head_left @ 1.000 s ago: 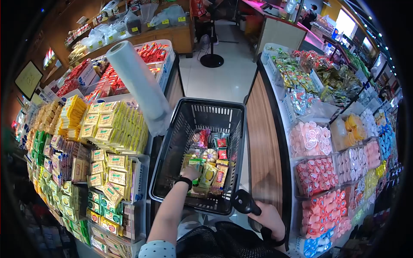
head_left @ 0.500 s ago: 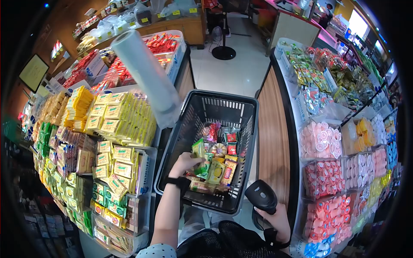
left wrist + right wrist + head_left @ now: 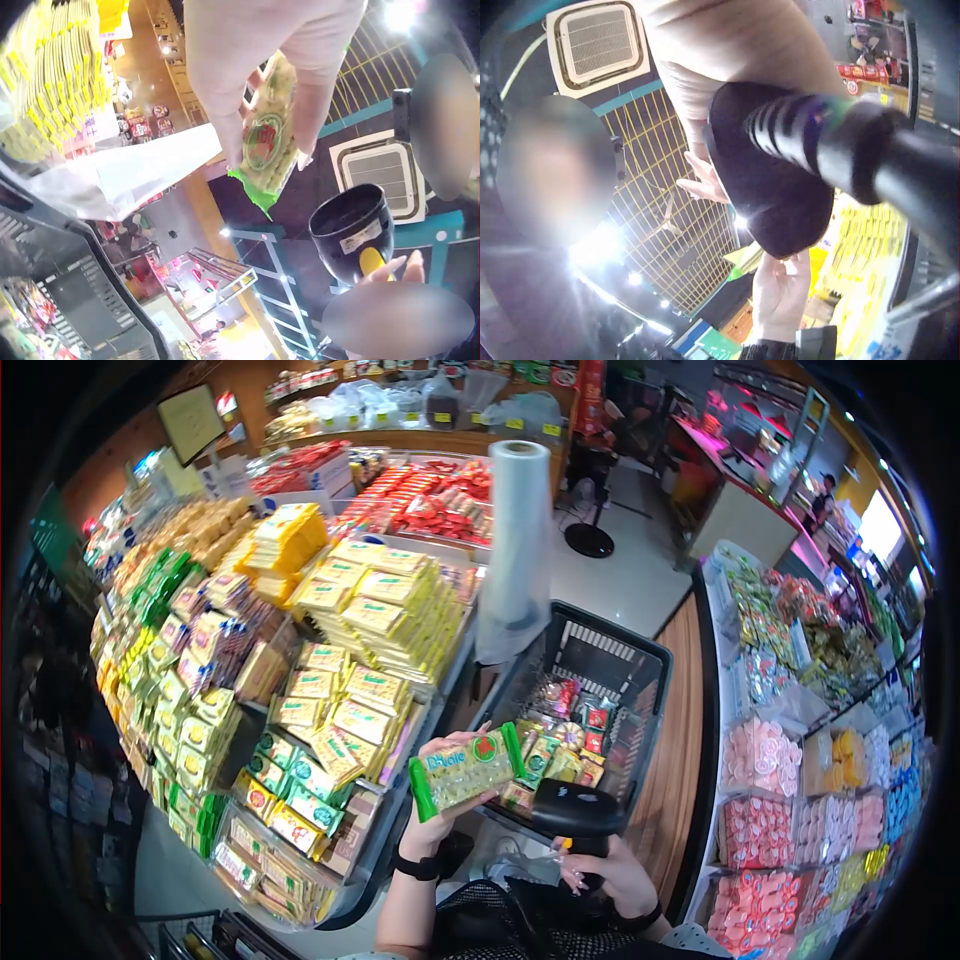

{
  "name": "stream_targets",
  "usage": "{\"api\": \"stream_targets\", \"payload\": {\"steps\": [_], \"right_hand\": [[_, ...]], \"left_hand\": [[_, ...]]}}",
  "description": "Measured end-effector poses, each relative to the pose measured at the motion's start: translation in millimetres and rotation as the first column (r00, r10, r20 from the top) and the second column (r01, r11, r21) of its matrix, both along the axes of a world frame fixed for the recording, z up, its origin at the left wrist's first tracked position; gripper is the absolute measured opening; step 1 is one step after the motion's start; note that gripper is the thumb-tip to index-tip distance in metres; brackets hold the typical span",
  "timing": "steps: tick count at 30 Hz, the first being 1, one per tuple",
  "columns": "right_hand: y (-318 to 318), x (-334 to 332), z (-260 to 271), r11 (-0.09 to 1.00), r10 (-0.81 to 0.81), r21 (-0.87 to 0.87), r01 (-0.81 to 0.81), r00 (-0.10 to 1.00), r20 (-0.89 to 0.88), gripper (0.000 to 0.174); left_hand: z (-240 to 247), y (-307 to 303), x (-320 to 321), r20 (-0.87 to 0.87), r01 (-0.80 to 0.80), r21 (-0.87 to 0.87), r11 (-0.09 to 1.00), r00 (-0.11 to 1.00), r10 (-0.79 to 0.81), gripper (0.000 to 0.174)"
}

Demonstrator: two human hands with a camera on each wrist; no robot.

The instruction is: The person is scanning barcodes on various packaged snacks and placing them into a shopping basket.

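Note:
My left hand [image 3: 428,830] holds up a clear biscuit packet [image 3: 465,772] with green ends, its printed face turned upward in the head view. From the left wrist view, thumb and fingers pinch the packet [image 3: 264,146] on either side. A black barcode scanner [image 3: 574,810] with a yellow trigger is gripped in my right hand [image 3: 618,875], its head close to the packet's right end. In the right wrist view the scanner [image 3: 769,180] covers part of the hand behind it. Below both hands, a black shopping basket [image 3: 612,628] contains several small snack packets [image 3: 566,764].
Stacks of yellow packaged biscuits [image 3: 375,600] fill the display on the left. A roll of clear plastic bags [image 3: 515,540] rises beside the basket. On the right are bins of pink jelly cups [image 3: 765,755]. A round black stand base [image 3: 589,541] is on the aisle floor.
The left hand has lifted the green-ended packet out of the basket and brought it up near the body. The right hand has turned the scanner leftward, toward the packet. The head view has swung left.

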State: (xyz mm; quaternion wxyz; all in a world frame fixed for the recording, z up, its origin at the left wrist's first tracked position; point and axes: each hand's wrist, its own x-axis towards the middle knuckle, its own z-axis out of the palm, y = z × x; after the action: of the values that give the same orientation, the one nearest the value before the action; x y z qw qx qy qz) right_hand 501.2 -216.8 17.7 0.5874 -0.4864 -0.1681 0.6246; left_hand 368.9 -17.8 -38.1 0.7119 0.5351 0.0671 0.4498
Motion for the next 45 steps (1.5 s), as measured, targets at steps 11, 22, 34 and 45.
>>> {"api": "stream_targets", "payload": {"steps": [11, 22, 34, 45], "right_hand": [[70.9, -93.5, -3.0, 0.938, 0.344, -0.068, -0.339, 0.935, 0.086, 0.018], [117.1, -160.3, -9.6, 0.880, 0.467, -0.166, -0.445, 0.874, 0.135, 0.019], [142.1, -183.4, -30.9, 0.938, 0.323, -0.158, -0.308, 0.943, 0.078, 0.020], [105.9, -155.9, -47.9, 0.956, 0.081, -0.292, -0.021, 0.977, 0.196, 0.027]], "left_hand": [[30.5, -19.4, -201.0, -0.263, -0.488, 0.138, 0.862, 0.821, 0.507, 0.064], [67.1, -40.4, -411.9, -0.421, -0.447, 0.846, 0.290, -0.228, 0.878, 0.051], [-15.9, 133.9, -536.0, -0.280, 0.325, 0.851, 0.413, -0.384, 0.880, 0.034], [-66.9, 173.7, -508.7, -0.435, -0.079, 0.891, 0.448, -0.438, 0.787, 0.069]]}}
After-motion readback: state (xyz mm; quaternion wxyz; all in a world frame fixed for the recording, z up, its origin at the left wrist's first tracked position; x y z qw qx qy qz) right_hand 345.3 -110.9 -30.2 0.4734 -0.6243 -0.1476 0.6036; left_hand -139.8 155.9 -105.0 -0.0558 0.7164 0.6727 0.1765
